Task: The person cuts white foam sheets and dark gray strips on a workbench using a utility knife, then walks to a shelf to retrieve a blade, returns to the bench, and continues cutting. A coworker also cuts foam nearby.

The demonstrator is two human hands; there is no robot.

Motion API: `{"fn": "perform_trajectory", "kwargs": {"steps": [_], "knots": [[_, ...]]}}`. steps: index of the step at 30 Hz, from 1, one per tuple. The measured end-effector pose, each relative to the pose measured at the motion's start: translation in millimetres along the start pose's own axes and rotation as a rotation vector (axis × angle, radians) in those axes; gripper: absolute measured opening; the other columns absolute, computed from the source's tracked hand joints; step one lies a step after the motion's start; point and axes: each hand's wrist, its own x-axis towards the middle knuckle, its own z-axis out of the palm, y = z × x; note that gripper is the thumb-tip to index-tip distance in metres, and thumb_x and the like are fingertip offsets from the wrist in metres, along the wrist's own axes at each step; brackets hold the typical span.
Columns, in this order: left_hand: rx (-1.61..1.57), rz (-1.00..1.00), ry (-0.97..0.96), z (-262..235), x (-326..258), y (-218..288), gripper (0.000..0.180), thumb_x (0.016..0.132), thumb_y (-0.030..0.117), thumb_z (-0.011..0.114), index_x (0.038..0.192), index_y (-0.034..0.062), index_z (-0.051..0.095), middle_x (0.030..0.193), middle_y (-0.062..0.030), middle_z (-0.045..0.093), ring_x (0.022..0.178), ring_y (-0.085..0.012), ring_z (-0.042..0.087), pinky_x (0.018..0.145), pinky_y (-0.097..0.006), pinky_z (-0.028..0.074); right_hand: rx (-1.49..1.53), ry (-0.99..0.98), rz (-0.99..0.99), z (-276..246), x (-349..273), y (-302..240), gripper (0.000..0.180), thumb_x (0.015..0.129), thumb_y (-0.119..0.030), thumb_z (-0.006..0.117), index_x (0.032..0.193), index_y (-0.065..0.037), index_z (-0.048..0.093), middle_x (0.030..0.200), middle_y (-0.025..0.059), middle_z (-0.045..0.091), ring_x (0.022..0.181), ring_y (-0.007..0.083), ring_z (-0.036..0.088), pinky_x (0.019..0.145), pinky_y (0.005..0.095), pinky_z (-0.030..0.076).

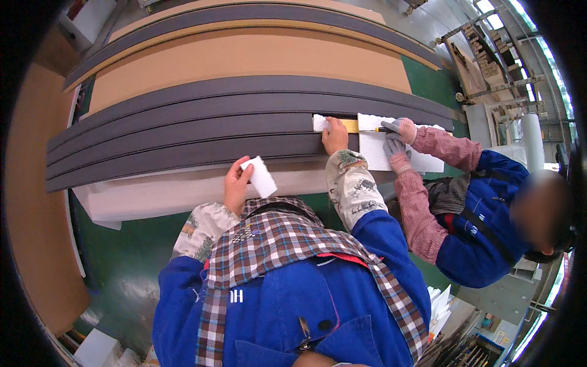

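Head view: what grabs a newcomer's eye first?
The stack of long dark grey strips sweeping across the green table, with tan boards behind. At their right end the person's right hand presses a white foam piece on the strips, while the left hand holds a white foam block nearer the body. A co-worker's gloved hands work on white foam just right of that.

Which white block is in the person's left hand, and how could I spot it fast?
Find the long dark grey strips lying across the bench. Just below their near edge, the left hand pinches a small white foam block. Unlike the other white pieces farther right, it is lifted and tilted.
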Motion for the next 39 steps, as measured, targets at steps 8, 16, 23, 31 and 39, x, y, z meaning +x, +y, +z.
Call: {"fn": "perform_trajectory", "kwargs": {"steps": [8,16,23,31,39], "knots": [[-0.018,0.081,-0.198,33.2,21.3,19.2,0.047,0.092,0.012,0.061,0.134,-0.0023,0.044,0.112,-0.0093,0.060,0.100,-0.0141,0.057,0.088,-0.028,0.047,0.428,0.004,0.042,-52.6,-15.6,-79.4,0.032,0.083,-0.021,0.066,0.108,-0.002,0.061,0.106,0.0151,0.063,0.095,0.0327,0.060,0.087,0.0404,0.046],[0.043,0.015,-0.214,62.6,22.4,5.9,0.053,0.089,0.013,0.065,0.133,-0.0063,0.042,0.113,-0.0134,0.061,0.099,-0.0157,0.059,0.089,-0.027,0.047,0.311,0.033,-0.267,-86.2,-79.3,-149.1,0.055,0.070,-0.014,0.075,0.120,-0.003,0.053,0.116,0.0154,0.058,0.104,0.0331,0.056,0.088,0.0400,0.046],[1.452,0.853,-0.007,32.8,110.7,-4.4,0.064,0.090,0.046,0.054,0.138,0.0051,0.041,0.149,-0.0152,0.030,0.139,-0.0327,0.024,0.114,-0.049,0.014,0.215,0.045,-0.164,-75.4,-18.2,-28.7,0.047,0.074,0.002,0.062,0.120,-0.002,0.051,0.117,0.0191,0.058,0.107,0.0377,0.056,0.093,0.0432,0.046],[1.663,0.798,0.014,9.2,136.9,-22.3,0.067,0.090,0.053,0.047,0.141,0.0112,0.038,0.154,-0.0094,0.020,0.142,-0.0278,0.017,0.114,-0.051,0.011,-0.121,-0.342,-0.113,-49.0,29.0,36.4,0.049,0.072,0.006,0.060,0.118,-0.011,0.055,0.118,0.0120,0.058,0.110,0.0327,0.055,0.093,0.0390,0.047],[1.692,0.788,0.024,-7.8,130.9,-24.0,0.066,0.091,0.053,0.047,0.141,0.0121,0.038,0.154,-0.0076,0.021,0.142,-0.0271,0.018,0.114,-0.049,0.011,-0.035,-0.371,-0.084,-40.6,35.2,21.7,0.048,0.070,0.008,0.064,0.113,-0.010,0.055,0.114,0.0115,0.057,0.108,0.0337,0.055,0.093,0.0403,0.046]]}}
